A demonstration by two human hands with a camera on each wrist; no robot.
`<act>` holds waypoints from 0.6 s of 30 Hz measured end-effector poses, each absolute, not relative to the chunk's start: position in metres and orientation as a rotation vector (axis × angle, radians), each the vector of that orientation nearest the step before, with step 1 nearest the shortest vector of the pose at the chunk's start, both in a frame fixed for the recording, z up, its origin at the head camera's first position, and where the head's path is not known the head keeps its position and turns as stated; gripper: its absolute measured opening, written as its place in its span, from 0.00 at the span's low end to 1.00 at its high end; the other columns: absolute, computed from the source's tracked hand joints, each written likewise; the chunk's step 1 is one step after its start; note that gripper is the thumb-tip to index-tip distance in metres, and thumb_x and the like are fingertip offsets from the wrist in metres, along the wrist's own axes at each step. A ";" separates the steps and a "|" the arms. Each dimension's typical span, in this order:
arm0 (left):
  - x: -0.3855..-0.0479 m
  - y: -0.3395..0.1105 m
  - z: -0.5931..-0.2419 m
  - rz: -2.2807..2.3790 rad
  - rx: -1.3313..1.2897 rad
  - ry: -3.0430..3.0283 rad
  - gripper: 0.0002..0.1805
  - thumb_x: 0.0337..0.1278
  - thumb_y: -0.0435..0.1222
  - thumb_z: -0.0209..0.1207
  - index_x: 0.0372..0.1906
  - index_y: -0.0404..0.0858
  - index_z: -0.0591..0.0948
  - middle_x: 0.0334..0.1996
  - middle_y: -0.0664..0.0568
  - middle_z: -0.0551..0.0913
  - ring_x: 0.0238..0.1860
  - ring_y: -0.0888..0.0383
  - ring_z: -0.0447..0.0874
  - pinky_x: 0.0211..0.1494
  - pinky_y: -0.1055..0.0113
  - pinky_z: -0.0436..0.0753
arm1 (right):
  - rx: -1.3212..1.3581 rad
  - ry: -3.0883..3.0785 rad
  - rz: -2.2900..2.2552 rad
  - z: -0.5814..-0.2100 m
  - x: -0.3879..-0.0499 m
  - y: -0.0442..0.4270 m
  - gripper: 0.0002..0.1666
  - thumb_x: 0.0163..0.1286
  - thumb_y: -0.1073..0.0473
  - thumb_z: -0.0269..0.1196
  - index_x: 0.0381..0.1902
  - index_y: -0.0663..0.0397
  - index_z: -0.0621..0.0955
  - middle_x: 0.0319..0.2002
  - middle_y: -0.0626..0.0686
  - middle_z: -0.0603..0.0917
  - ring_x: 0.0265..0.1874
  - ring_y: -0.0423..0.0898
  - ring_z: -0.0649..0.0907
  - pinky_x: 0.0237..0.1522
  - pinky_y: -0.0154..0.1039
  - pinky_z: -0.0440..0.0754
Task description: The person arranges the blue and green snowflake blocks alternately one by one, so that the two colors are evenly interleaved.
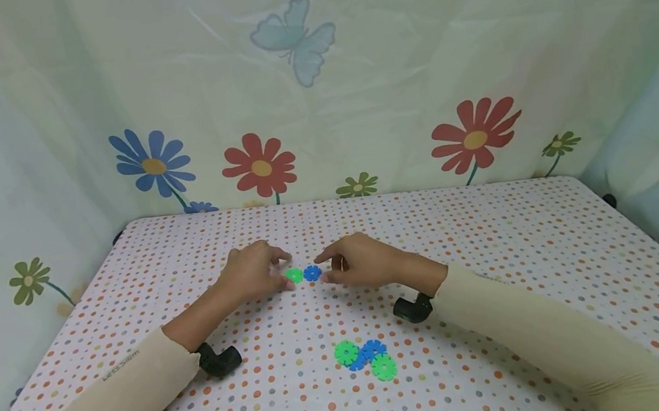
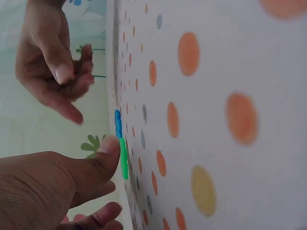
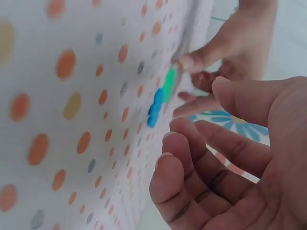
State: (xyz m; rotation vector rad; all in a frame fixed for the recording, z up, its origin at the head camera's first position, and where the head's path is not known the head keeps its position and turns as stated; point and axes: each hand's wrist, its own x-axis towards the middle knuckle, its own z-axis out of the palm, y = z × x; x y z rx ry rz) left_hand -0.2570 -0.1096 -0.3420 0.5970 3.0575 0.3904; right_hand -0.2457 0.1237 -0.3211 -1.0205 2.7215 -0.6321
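Observation:
Two notched plastic discs, one green [image 1: 295, 275] and one blue [image 1: 312, 273], lie flat and side by side on the dotted tablecloth. My left hand [image 1: 253, 271] is at the green disc's left side, thumb tip close against its edge and index finger raised; contact is hard to tell. In the left wrist view, that thumb [image 2: 103, 160] overlaps the discs' edge. My right hand [image 1: 365, 260] hovers just right of the blue disc [image 3: 155, 108], thumb and index finger apart with nothing between them. Its other fingers [image 3: 187, 167] are loosely bent.
Nearer to me lies a small group of similar discs: a green one [image 1: 347, 352], another green one [image 1: 384, 367] and overlapping blue ones [image 1: 373, 349]. A flower-printed curtain [image 1: 376, 86] stands behind the table's far edge. Each wrist carries a black device [image 1: 412, 309].

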 end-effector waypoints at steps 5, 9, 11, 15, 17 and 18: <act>-0.260 -0.106 -0.345 0.536 0.633 3.036 0.26 0.51 0.49 0.72 0.56 0.47 0.84 0.48 0.50 0.83 0.52 0.52 0.80 0.57 0.44 0.73 | -1.066 2.705 -0.674 -0.319 -0.221 0.133 0.20 0.71 0.51 0.63 0.56 0.54 0.83 0.31 0.42 0.83 0.25 0.37 0.78 0.30 0.32 0.76; -0.264 -0.099 -0.348 0.720 0.688 2.954 0.25 0.49 0.48 0.72 0.54 0.47 0.85 0.49 0.49 0.83 0.52 0.51 0.80 0.54 0.51 0.78 | -1.076 2.694 -0.658 -0.320 -0.199 0.137 0.18 0.70 0.51 0.64 0.54 0.50 0.84 0.32 0.40 0.83 0.28 0.35 0.78 0.32 0.32 0.77; -0.265 -0.095 -0.350 0.792 0.694 2.894 0.24 0.49 0.48 0.73 0.54 0.48 0.85 0.50 0.49 0.84 0.52 0.52 0.81 0.52 0.54 0.79 | -1.079 2.683 -0.653 -0.321 -0.189 0.138 0.17 0.70 0.51 0.64 0.53 0.49 0.85 0.33 0.39 0.82 0.30 0.34 0.78 0.32 0.31 0.77; -0.264 -0.089 -0.351 0.853 0.640 2.826 0.23 0.50 0.47 0.73 0.53 0.50 0.85 0.51 0.50 0.85 0.53 0.51 0.82 0.54 0.54 0.80 | -1.110 2.647 -0.682 -0.327 -0.175 0.139 0.16 0.69 0.52 0.65 0.52 0.47 0.85 0.34 0.39 0.82 0.32 0.34 0.78 0.35 0.30 0.77; -0.264 -0.088 -0.353 0.865 0.615 2.813 0.22 0.50 0.47 0.72 0.53 0.50 0.85 0.52 0.50 0.85 0.54 0.51 0.82 0.54 0.54 0.80 | -1.125 2.626 -0.701 -0.331 -0.173 0.138 0.15 0.67 0.52 0.66 0.51 0.46 0.85 0.35 0.40 0.82 0.32 0.36 0.78 0.36 0.30 0.77; -0.265 -0.088 -0.354 0.868 0.618 2.813 0.22 0.50 0.47 0.72 0.52 0.50 0.85 0.51 0.50 0.85 0.54 0.51 0.82 0.54 0.54 0.80 | -1.128 2.615 -0.711 -0.334 -0.172 0.138 0.15 0.67 0.52 0.67 0.51 0.46 0.86 0.35 0.40 0.82 0.33 0.36 0.78 0.36 0.30 0.76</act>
